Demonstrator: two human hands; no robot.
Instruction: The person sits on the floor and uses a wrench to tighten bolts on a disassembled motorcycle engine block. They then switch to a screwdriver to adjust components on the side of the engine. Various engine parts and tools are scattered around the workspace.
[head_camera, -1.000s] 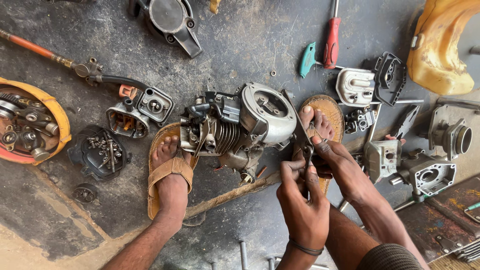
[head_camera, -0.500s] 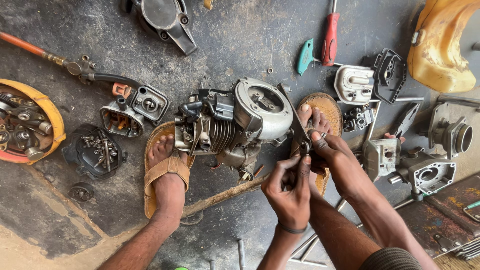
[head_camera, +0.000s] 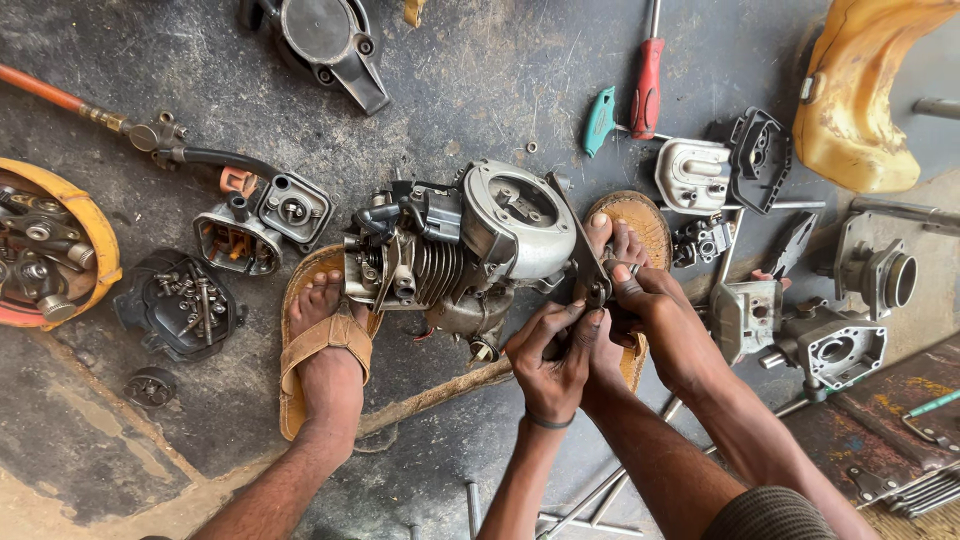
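I am crouching over a small air-cooled engine (head_camera: 470, 250) that is lying on the dark, oil-stained floor (head_camera: 480, 100) between my two sandalled feet, its cooling fins facing me and its round grey housing turned toward my right foot. My left hand (head_camera: 555, 360) is reaching up to the engine's right-hand end, its fingers curled narrow and pinching at a small part there; what exactly they are pinching I cannot tell, since my knuckles are hiding it. My right hand (head_camera: 665, 320) is lying just beside it, the two hands touching, its fingers closing around the lower end of a flat metal bar (head_camera: 578, 245) that is running up at a slant across the housing. My left foot in its tan sandal (head_camera: 322, 345) is pressing against the engine's left side, and my right foot (head_camera: 625, 235) is sitting on its sandal behind my hands. Around me, a carburettor (head_camera: 262, 222) is lying to the left of the engine, a black cover holding loose screws (head_camera: 178, 305) is sitting further left, and a red-handled screwdriver (head_camera: 648, 85) and a teal-handled tool (head_camera: 599, 120) are resting above. A yellow fuel tank (head_camera: 860, 90) is lying at the upper right, well apart, and a grey crankcase piece (head_camera: 830, 345) is sitting near my right forearm.
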